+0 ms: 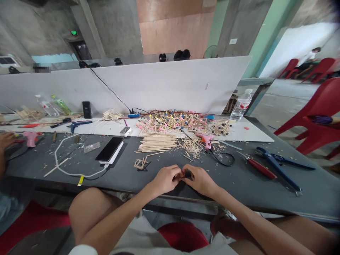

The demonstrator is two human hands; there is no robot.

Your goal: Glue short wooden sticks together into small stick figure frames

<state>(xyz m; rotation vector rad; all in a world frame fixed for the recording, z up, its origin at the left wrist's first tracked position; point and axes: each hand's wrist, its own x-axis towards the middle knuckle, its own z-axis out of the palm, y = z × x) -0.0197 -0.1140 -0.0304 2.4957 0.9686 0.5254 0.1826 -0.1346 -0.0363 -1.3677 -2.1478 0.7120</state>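
Observation:
Near the table's front edge, my left hand (pixel 167 179) and my right hand (pixel 199 181) meet at the fingertips, both closed. A small dark rounded piece (pixel 188 174) shows between the thumb and finger of my right hand. My left fingers pinch at the same spot, but what they hold is hidden. Just beyond lie a row of thin wooden sticks (pixel 158 142), a heap of short cut sticks (pixel 191 147) and a small frame of joined sticks (pixel 141 163). Behind them is a large pile of sticks with coloured balls (pixel 172 121).
A pink glue gun (pixel 206 139) with a black cord lies right of the sticks. Farther right are a red-handled tool (pixel 261 168) and blue cutters (pixel 278 170). To the left rests a phone (pixel 109 149) on a white power bank. A co-worker's hand (pixel 6 140) is at far left.

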